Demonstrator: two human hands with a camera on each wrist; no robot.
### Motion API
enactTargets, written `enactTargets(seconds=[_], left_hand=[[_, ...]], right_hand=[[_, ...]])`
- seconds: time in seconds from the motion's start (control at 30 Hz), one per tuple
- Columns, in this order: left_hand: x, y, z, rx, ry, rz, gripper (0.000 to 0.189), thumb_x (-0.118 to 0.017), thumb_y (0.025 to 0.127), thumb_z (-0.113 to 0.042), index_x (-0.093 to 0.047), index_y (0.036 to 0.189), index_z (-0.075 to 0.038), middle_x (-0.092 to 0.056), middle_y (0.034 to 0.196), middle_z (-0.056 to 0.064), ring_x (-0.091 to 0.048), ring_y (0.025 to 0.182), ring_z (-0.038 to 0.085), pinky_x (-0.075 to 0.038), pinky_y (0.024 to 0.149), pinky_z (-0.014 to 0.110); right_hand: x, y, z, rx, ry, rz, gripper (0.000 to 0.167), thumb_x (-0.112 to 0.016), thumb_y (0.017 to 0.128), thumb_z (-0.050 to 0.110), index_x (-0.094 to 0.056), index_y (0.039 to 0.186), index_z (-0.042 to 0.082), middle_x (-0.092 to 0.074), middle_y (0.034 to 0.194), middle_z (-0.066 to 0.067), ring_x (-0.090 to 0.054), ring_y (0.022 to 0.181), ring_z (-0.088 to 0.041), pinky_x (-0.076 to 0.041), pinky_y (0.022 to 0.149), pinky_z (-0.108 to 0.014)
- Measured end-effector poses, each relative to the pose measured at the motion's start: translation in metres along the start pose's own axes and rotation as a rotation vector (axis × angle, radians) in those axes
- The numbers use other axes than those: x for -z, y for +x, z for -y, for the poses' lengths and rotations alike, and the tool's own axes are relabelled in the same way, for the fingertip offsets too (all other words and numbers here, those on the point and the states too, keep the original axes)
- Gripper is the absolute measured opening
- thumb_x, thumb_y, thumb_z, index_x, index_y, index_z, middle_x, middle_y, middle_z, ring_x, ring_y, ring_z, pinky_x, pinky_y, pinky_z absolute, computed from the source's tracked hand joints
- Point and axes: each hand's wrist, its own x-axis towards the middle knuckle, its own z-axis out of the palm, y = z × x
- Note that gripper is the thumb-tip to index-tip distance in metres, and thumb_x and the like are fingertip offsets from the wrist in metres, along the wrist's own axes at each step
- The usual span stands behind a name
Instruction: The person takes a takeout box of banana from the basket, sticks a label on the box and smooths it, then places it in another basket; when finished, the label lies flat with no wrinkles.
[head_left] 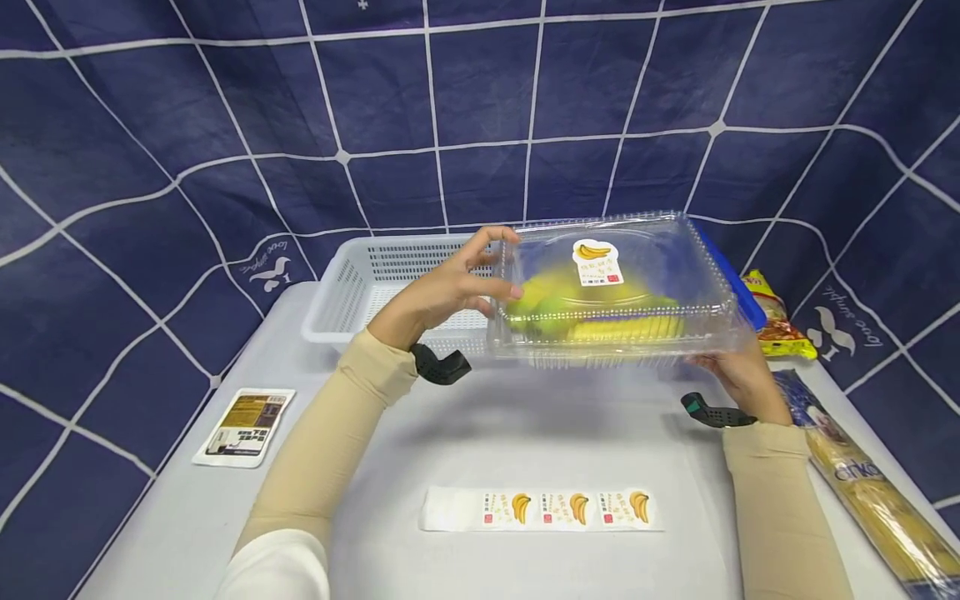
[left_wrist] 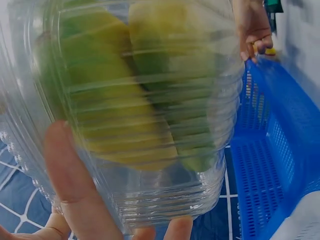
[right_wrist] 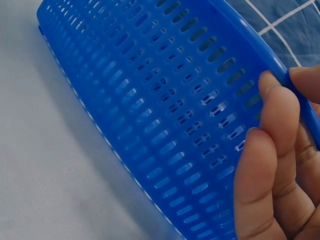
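My left hand (head_left: 453, 287) holds a clear plastic box (head_left: 667, 246) by its left end, raised above the table and tilted. Inside it lie yellow-green fruits (left_wrist: 112, 95), blurred by the ribbed plastic. A banana-print sticker (head_left: 597, 262) is on the lid. My right hand (head_left: 738, 379) grips the rim of a blue slotted basket (right_wrist: 125, 100), thumb on one side and fingers on the other. Most of this basket is hidden behind the box in the head view. In the left wrist view, the basket stands close beside the box.
A white slotted basket (head_left: 341, 287) stands at the back left. Nearer lies a strip of banana stickers (head_left: 450, 510). On the left is a flat packet (head_left: 246, 427); on the right are a yellow snack bag (head_left: 783, 333) and a long pasta bag (head_left: 862, 479). Blue cloth (head_left: 480, 100) hangs behind.
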Motion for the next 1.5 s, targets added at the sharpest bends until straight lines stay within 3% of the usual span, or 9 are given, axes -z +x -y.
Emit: enactTargets(seconds=[0.1,0.2,0.47,0.67,0.9,0.97,1.07,1.3,1.5], left_hand=[[0.000,0.014,-0.005,-0.003,-0.012,-0.014,0.066,-0.074,0.091,-0.008,-0.045,0.148,-0.021,-0.019,0.170,0.018,-0.033,0.152,0.029,-0.058,0.075,0.036],[-0.002,0.028,-0.007,-0.008,-0.029,-0.029,0.065,-0.076,0.092,-0.009,-0.045,0.148,-0.022,-0.020,0.170,0.018,-0.038,0.150,0.030,-0.059,0.077,0.038],[-0.011,0.063,-0.005,0.000,-0.041,-0.021,0.063,-0.076,0.095,-0.011,-0.044,0.148,-0.024,-0.022,0.167,0.020,-0.057,0.130,0.031,-0.058,0.091,0.045],[-0.016,0.085,-0.002,0.001,-0.043,0.010,0.064,-0.077,0.095,-0.010,-0.043,0.149,-0.023,-0.040,0.153,0.018,-0.066,0.108,0.027,-0.057,0.089,0.042],[-0.017,0.110,0.001,0.032,-0.027,-0.022,0.065,-0.077,0.094,-0.008,-0.042,0.148,-0.022,-0.064,0.125,0.014,-0.065,0.095,0.022,-0.057,0.086,0.040],[-0.017,0.116,0.002,0.047,-0.022,-0.033,0.067,-0.077,0.095,-0.008,-0.042,0.149,-0.022,-0.069,0.122,0.015,-0.067,0.098,0.022,-0.057,0.089,0.042],[-0.016,0.123,0.004,0.071,-0.009,-0.052,0.069,-0.078,0.095,-0.009,-0.041,0.152,-0.022,-0.067,0.130,0.017,-0.067,0.110,0.024,-0.058,0.094,0.045],[-0.014,0.138,0.015,0.145,0.004,-0.078,0.073,-0.079,0.095,-0.007,-0.040,0.155,-0.020,-0.032,0.166,0.014,-0.058,0.137,0.037,-0.058,0.102,0.047],[-0.014,0.145,0.022,0.184,0.014,-0.098,0.077,-0.079,0.096,-0.011,-0.038,0.160,-0.019,-0.023,0.174,0.015,-0.048,0.148,0.039,-0.057,0.105,0.045]], right_hand=[[-0.001,0.003,0.002,-0.028,0.027,0.007,0.030,-0.055,0.108,-0.008,-0.071,0.096,0.014,-0.074,0.080,0.003,-0.072,0.068,-0.010,-0.062,0.068,-0.023],[-0.003,0.004,0.003,-0.026,0.028,0.022,0.029,-0.058,0.108,-0.004,-0.074,0.091,0.013,-0.076,0.078,0.001,-0.071,0.063,-0.010,-0.062,0.067,-0.023],[-0.002,0.004,0.004,-0.017,0.070,0.031,0.021,-0.064,0.107,-0.002,-0.076,0.103,0.015,-0.080,0.091,0.003,-0.069,0.062,-0.011,-0.061,0.061,-0.023],[-0.002,0.002,0.002,-0.016,0.034,0.027,0.018,-0.066,0.107,0.002,-0.078,0.110,0.015,-0.080,0.095,0.004,-0.069,0.064,-0.011,-0.061,0.062,-0.024],[-0.002,0.003,0.003,-0.020,0.007,0.019,0.016,-0.067,0.107,0.005,-0.078,0.112,0.017,-0.080,0.096,0.005,-0.067,0.063,-0.009,-0.060,0.061,-0.022],[-0.002,0.003,0.004,-0.023,0.008,0.022,0.015,-0.068,0.107,0.005,-0.077,0.112,0.016,-0.080,0.095,0.005,-0.066,0.062,-0.009,-0.059,0.060,-0.022],[-0.002,0.004,0.004,-0.029,0.006,0.021,0.015,-0.068,0.107,0.005,-0.078,0.111,0.015,-0.080,0.092,0.003,-0.066,0.060,-0.009,-0.059,0.060,-0.022],[-0.001,0.004,0.006,-0.072,-0.027,-0.013,0.013,-0.070,0.107,0.010,-0.078,0.111,0.019,-0.079,0.089,0.005,-0.063,0.060,-0.010,-0.058,0.060,-0.022],[-0.002,0.004,0.005,-0.080,-0.036,-0.024,0.013,-0.070,0.107,0.011,-0.079,0.111,0.020,-0.079,0.091,0.006,-0.063,0.061,-0.010,-0.058,0.060,-0.021]])
